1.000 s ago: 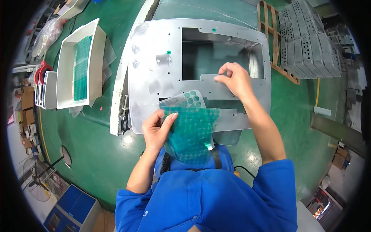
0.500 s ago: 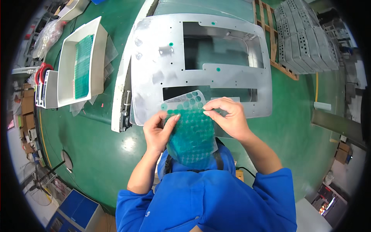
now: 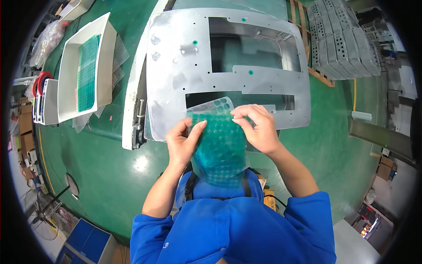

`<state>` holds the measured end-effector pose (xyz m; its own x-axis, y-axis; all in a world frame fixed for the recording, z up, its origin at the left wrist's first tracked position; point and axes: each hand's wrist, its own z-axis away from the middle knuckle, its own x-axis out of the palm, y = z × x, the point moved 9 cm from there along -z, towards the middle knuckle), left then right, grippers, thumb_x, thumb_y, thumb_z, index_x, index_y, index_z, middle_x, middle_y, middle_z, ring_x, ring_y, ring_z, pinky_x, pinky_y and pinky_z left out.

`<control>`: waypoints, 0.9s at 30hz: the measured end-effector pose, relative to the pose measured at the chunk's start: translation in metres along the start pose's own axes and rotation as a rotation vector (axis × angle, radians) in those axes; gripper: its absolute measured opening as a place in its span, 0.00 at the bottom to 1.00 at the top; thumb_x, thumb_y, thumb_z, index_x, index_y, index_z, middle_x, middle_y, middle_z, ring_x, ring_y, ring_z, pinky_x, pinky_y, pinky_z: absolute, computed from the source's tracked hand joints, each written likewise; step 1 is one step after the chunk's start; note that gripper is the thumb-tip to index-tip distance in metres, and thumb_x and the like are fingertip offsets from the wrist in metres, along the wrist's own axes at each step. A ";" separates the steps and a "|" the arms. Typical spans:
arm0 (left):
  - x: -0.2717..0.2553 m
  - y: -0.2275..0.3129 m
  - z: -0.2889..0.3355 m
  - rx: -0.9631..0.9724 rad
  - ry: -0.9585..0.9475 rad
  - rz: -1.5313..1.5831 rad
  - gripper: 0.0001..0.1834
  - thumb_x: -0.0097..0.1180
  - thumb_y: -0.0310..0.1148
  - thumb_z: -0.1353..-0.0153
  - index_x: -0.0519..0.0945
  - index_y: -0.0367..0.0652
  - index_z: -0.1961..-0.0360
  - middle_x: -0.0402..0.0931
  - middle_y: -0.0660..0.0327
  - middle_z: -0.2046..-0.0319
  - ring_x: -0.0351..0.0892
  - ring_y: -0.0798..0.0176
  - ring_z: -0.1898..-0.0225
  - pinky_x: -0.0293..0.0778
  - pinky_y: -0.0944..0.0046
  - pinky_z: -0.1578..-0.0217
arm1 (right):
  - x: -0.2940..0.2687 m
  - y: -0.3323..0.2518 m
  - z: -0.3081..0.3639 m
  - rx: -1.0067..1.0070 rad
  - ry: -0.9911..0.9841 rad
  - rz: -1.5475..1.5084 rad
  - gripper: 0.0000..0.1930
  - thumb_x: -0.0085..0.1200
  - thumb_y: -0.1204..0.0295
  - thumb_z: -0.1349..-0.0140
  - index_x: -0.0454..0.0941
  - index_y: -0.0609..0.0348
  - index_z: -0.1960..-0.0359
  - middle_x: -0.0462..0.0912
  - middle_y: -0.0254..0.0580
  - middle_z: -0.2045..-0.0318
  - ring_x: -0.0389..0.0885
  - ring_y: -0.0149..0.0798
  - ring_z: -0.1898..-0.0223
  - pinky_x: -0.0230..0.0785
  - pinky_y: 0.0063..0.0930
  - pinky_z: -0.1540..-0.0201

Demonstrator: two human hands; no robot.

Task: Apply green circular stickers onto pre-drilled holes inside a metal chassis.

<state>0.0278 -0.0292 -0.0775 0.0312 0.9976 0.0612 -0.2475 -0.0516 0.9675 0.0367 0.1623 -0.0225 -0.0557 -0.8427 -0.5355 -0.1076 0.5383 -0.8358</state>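
Observation:
A clear sheet of round green stickers (image 3: 220, 143) hangs in front of me, with some see-through round spots near its top edge. My left hand (image 3: 184, 141) is closed on the sheet's left edge, thumb over the front. At the upper right edge my right hand (image 3: 259, 130) pinches with thumb and index finger; whether a single sticker is between the fingertips is too small to tell. Just beyond lies a silver metal panel (image 3: 167, 79) with two rectangular openings and several small holes. Green dots (image 3: 250, 72) sit on it in a few places.
On the left stands a white bin (image 3: 107, 83) holding green sheets (image 3: 89, 72), beside red-handled tools (image 3: 43, 81). Stacked grey perforated metal parts (image 3: 343, 44) rest on a wooden pallet (image 3: 323, 78) at the far right. A round mirror-like disc on a stand (image 3: 71, 185) is at lower left.
Both hands still hold the sheet, and the right fingers stay at its upper right edge. The whole view has shifted slightly; the bin and panel appear a little higher.

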 end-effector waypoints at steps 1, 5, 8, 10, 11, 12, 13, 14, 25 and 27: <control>0.001 -0.002 -0.001 -0.044 0.025 0.039 0.07 0.62 0.26 0.50 0.76 0.37 0.77 0.65 0.75 0.82 0.56 0.82 0.81 0.52 0.78 0.81 | -0.002 0.002 -0.003 0.008 0.017 0.019 0.03 0.53 0.81 0.51 0.73 0.64 0.73 0.77 0.38 0.73 0.75 0.31 0.68 0.66 0.22 0.61; -0.003 -0.009 -0.004 -0.030 0.021 -0.010 0.06 0.62 0.27 0.50 0.77 0.37 0.76 0.68 0.75 0.82 0.59 0.82 0.80 0.54 0.80 0.80 | -0.030 0.049 -0.037 0.219 0.074 0.051 0.01 0.51 0.79 0.48 0.73 0.63 0.74 0.73 0.36 0.74 0.70 0.29 0.74 0.64 0.21 0.68; -0.003 -0.013 -0.002 -0.050 0.017 -0.028 0.06 0.62 0.27 0.50 0.77 0.37 0.75 0.69 0.74 0.81 0.60 0.82 0.80 0.55 0.80 0.80 | -0.025 0.068 -0.044 0.298 0.004 0.148 0.01 0.51 0.78 0.49 0.74 0.61 0.73 0.72 0.35 0.74 0.69 0.28 0.75 0.63 0.21 0.69; 0.000 -0.010 -0.002 -0.066 0.021 0.017 0.06 0.61 0.27 0.49 0.77 0.37 0.75 0.69 0.74 0.81 0.60 0.83 0.80 0.55 0.81 0.80 | -0.022 0.071 -0.047 0.283 -0.009 0.220 0.01 0.52 0.77 0.49 0.75 0.60 0.74 0.72 0.35 0.74 0.69 0.30 0.75 0.64 0.23 0.68; 0.000 -0.010 -0.002 -0.065 0.023 0.026 0.06 0.61 0.27 0.49 0.77 0.37 0.75 0.69 0.74 0.81 0.60 0.83 0.80 0.56 0.81 0.80 | -0.021 0.071 -0.049 0.275 -0.017 0.255 0.01 0.52 0.76 0.49 0.75 0.60 0.74 0.72 0.35 0.74 0.69 0.30 0.75 0.64 0.23 0.68; 0.001 -0.010 -0.002 -0.063 0.024 0.035 0.05 0.61 0.27 0.49 0.77 0.37 0.75 0.69 0.74 0.81 0.61 0.83 0.80 0.56 0.81 0.80 | -0.020 0.071 -0.049 0.289 -0.020 0.267 0.01 0.52 0.75 0.49 0.75 0.58 0.75 0.72 0.35 0.74 0.70 0.33 0.72 0.64 0.26 0.67; 0.001 -0.010 -0.002 -0.062 0.025 0.044 0.05 0.61 0.27 0.49 0.77 0.37 0.75 0.69 0.74 0.81 0.61 0.83 0.79 0.56 0.81 0.79 | -0.020 0.072 -0.050 0.303 -0.023 0.278 0.01 0.52 0.73 0.49 0.75 0.55 0.75 0.73 0.35 0.74 0.71 0.35 0.69 0.65 0.29 0.65; 0.001 -0.010 -0.002 -0.062 0.026 0.046 0.05 0.61 0.26 0.49 0.77 0.37 0.75 0.69 0.74 0.80 0.61 0.83 0.79 0.56 0.81 0.79 | -0.020 0.073 -0.050 0.317 -0.026 0.290 0.02 0.52 0.72 0.49 0.76 0.53 0.76 0.74 0.34 0.73 0.72 0.38 0.66 0.65 0.33 0.64; -0.002 -0.009 0.000 -0.094 0.066 0.041 0.05 0.61 0.26 0.49 0.77 0.37 0.74 0.70 0.74 0.81 0.61 0.83 0.80 0.56 0.81 0.80 | -0.020 0.078 -0.050 0.353 -0.024 0.209 0.03 0.56 0.71 0.52 0.75 0.54 0.77 0.73 0.33 0.77 0.72 0.36 0.72 0.65 0.30 0.69; -0.005 -0.007 0.002 -0.068 0.062 -0.017 0.05 0.61 0.26 0.49 0.77 0.37 0.74 0.70 0.74 0.81 0.61 0.83 0.80 0.56 0.81 0.80 | -0.021 0.082 -0.052 0.407 -0.058 0.177 0.05 0.57 0.70 0.53 0.75 0.54 0.77 0.72 0.33 0.78 0.72 0.35 0.74 0.64 0.29 0.71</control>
<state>0.0314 -0.0340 -0.0837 -0.0234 0.9994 0.0272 -0.3127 -0.0332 0.9493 -0.0224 0.2237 -0.0732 0.0189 -0.7415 -0.6707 0.2991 0.6443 -0.7039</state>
